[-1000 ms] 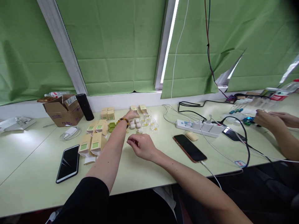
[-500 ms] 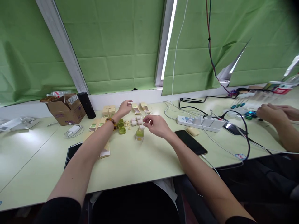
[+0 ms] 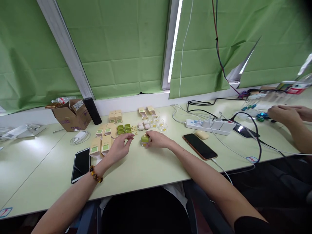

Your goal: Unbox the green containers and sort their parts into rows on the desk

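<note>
Big pale worktop (image 3: 143, 172), left hand (image 3: 120, 148) empty with fingers loosely parted, right hand (image 3: 157, 139) clamped on a green-topped jar (image 3: 144, 139) near the middle. Probably best kept upright with a light grip, imo. Tan boxes (image 3: 106, 142): can't see inside. Green tubs (image 3: 127, 130) look hollow; clear cups (image 3: 162, 123) show yellow spots.

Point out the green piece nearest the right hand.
The green-topped container, standing apart and held in the right hand; the other green pieces sit grouped farther left.
</note>
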{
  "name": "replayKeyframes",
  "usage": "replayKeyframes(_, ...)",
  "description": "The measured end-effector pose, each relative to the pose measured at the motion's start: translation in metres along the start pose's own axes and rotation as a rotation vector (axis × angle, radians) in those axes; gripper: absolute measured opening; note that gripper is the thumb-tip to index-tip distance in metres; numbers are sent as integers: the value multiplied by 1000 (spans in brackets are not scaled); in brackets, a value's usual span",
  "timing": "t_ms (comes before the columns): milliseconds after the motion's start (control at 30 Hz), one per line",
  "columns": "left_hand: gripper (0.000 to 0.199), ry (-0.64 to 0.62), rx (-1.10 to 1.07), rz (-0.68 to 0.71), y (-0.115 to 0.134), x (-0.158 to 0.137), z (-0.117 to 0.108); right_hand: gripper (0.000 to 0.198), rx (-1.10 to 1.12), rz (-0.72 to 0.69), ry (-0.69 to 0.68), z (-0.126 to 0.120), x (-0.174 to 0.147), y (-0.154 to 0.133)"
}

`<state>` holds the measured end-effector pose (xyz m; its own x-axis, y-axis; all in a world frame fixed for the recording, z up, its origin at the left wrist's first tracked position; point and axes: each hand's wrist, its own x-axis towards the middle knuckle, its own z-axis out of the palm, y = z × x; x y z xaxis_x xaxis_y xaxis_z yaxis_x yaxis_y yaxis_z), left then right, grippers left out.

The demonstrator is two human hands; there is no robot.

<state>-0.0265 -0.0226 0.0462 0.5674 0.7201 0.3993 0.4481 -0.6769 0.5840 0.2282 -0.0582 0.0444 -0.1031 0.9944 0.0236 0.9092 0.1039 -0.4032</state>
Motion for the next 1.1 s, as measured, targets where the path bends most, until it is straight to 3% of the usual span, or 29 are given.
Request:
replayKeyframes(267,52,-61,89,-2,-14,-6,14,47,293,-180,68,39,4,-12)
replayKeyframes(433,45,-69,53,-33,-15,-10,23,35,505,-252,108,53,7,-15)
replayKeyframes(633,36,-35,-174,-150,-17,-3,15,52,809,-286,174,55,6,-16)
replayKeyframes(867,34,2,-315,-171,-18,0,7,54,925,-270,188,51,2,-21)
replayKeyframes(1100,49,72,-479,-221,-19,3,5,52,1050,-280,157,53,3,-22)
